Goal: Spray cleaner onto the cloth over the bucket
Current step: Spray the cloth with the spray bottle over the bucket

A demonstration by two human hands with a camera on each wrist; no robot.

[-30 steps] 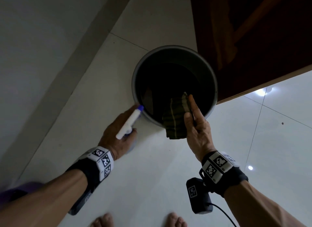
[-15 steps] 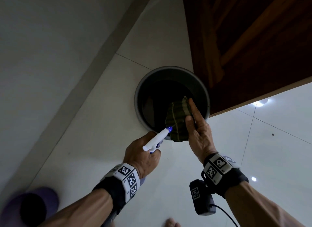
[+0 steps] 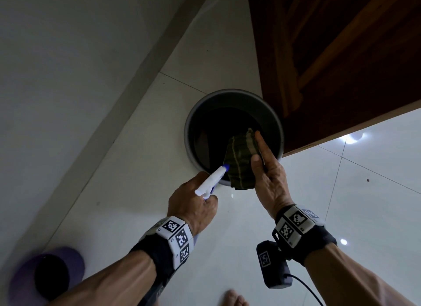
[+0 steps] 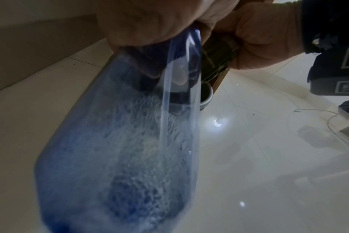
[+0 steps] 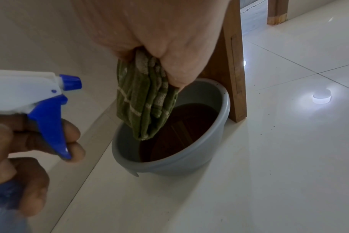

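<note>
Green striped folded cloth point(image 5: 147, 100) hangs over my round grey plastic bucket point(image 5: 219, 151), pinched in my right hand point(image 3: 271, 180). My left hand point(image 3: 193, 205) grips the white-and-blue spray bottle point(image 5: 30, 91), fingers on its trigger, nozzle just beside the cloth.

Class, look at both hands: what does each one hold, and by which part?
The left hand grips the spray bottle at its neck, fingers on the blue trigger. The right hand pinches the folded green cloth by its upper end, over the bucket.
</note>
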